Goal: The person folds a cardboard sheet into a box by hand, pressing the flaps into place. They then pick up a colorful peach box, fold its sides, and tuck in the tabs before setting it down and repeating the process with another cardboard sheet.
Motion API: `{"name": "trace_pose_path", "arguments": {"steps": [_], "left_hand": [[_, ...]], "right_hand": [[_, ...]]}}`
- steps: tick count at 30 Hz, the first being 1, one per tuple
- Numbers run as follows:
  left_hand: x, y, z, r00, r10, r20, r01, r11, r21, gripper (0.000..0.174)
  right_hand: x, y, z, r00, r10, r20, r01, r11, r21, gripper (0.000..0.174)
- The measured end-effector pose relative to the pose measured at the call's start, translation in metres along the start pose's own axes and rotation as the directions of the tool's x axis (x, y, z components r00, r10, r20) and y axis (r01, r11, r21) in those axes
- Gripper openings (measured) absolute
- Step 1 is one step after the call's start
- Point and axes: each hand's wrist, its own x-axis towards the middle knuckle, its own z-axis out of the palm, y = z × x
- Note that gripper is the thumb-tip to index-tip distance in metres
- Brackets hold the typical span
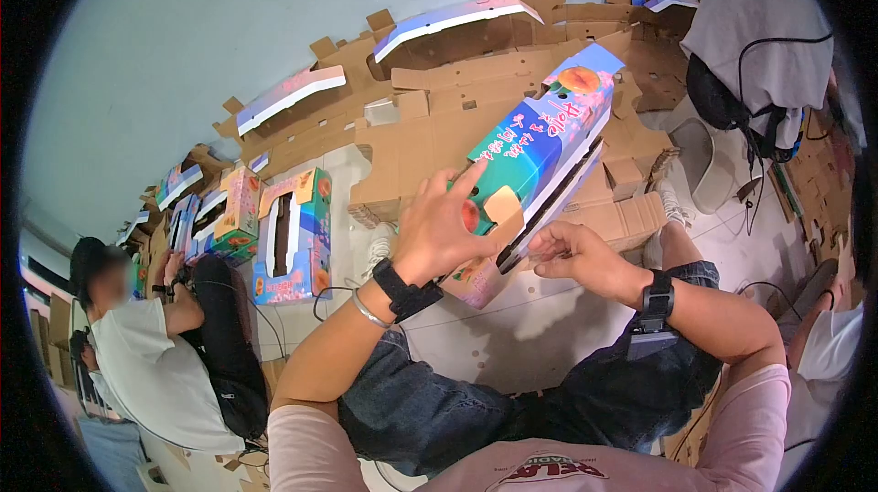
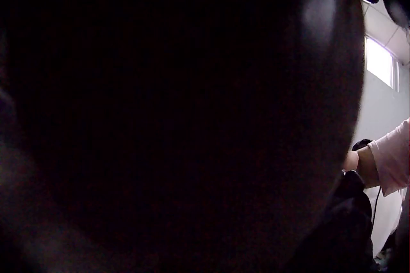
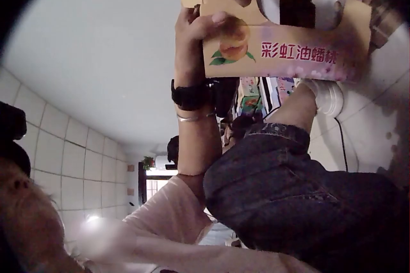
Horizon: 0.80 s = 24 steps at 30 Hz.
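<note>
A printed cardboard fruit box (image 1: pixel 521 163), blue, green and pink with peach pictures, lies tilted before me in the head view. My left hand (image 1: pixel 439 229) grips its near end, fingers spread over the printed side and thumb by a bare tan flap (image 1: pixel 504 206). The right wrist view shows that thumb pressed on the peach-printed end panel (image 3: pixel 288 52). Beside the open slot in the box, at the near right corner, is my right hand (image 1: pixel 585 262), its fingers loosely bent. The left wrist view is almost wholly dark.
Flattened brown cardboard (image 1: pixel 412 158) is stacked behind the box. Two finished-looking printed boxes (image 1: pixel 315 245) stand left on the tiled floor, near a seated person (image 1: pixel 146 364). A grey cloth-draped chair (image 1: pixel 759 16) stands right, with dangling cables.
</note>
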Motion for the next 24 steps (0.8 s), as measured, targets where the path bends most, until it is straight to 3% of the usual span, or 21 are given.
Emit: {"name": "trace_pose_path", "arguments": {"steps": [24], "left_hand": [[0.0018,-0.0093,0.0081,0.998,-0.045,-0.051,0.039,0.992,-0.120,0.096]], "right_hand": [[-0.0068,0.0095,-0.0056,0.999,0.033,0.033,-0.032,0.999,-0.044,0.027]]}}
